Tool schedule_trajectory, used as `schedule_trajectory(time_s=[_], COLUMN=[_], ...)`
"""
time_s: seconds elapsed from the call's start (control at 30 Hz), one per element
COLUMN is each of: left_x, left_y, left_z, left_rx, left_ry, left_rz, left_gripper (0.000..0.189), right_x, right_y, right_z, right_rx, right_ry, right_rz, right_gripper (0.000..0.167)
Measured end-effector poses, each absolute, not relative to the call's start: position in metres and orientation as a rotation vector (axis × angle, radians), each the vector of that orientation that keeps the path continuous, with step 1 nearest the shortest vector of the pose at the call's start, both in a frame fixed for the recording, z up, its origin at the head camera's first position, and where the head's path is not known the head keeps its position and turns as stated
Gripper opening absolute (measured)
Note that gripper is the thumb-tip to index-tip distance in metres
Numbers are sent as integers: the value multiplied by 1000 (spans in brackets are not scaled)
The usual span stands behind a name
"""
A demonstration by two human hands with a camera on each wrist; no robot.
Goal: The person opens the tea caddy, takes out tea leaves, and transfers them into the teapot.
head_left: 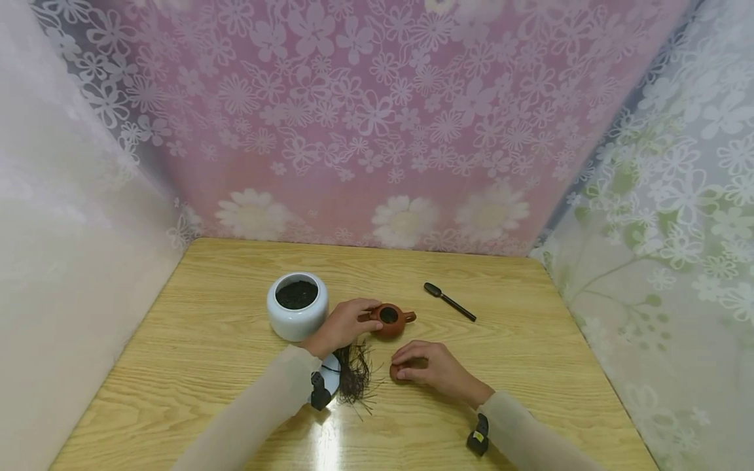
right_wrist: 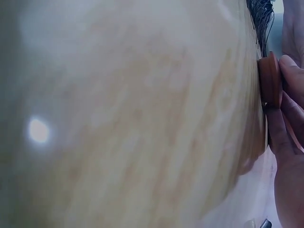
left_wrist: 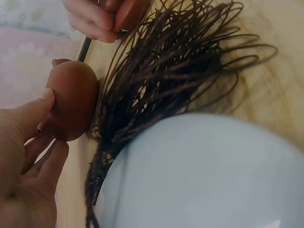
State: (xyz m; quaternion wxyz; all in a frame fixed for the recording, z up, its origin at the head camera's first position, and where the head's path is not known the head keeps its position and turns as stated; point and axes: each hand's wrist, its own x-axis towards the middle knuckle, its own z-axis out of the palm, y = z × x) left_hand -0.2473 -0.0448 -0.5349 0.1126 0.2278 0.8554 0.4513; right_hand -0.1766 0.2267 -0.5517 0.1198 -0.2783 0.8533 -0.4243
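Observation:
My left hand [head_left: 344, 322] grips a small reddish-brown clay teapot [head_left: 396, 330] on its spout side, thumb and fingers on either side of the spout. The teapot's top is uncovered and its inside looks dark; its handle points right. In the left wrist view the teapot body [left_wrist: 75, 97] stands between thumb and fingers. Nearer the front, my right hand [head_left: 440, 371] pinches the round clay teapot lid [head_left: 396, 373] low at the table. From the right wrist view, the lid [right_wrist: 270, 80] shows edge-on at the fingertips.
A white jar [head_left: 297, 322] filled with dark tea leaves [head_left: 297, 295] stands left of the teapot. Under my left wrist lies a white jar lid [head_left: 332, 378] with a dark string tassel [head_left: 355, 376]. A dark tea scoop [head_left: 450, 302] lies at the back right.

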Motion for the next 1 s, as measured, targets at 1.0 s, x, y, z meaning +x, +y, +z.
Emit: schedule_trajectory(time_s=[1.0], left_x=[-249], left_y=[-46], left_z=[-539], left_rx=[699], left_ry=[2456], left_rz=[1395], left_gripper=[53], right_x=[-239], right_y=[216], right_z=[-511], right_rx=[-751], right_ry=[2694], right_rz=[-1439], right_gripper=[27])
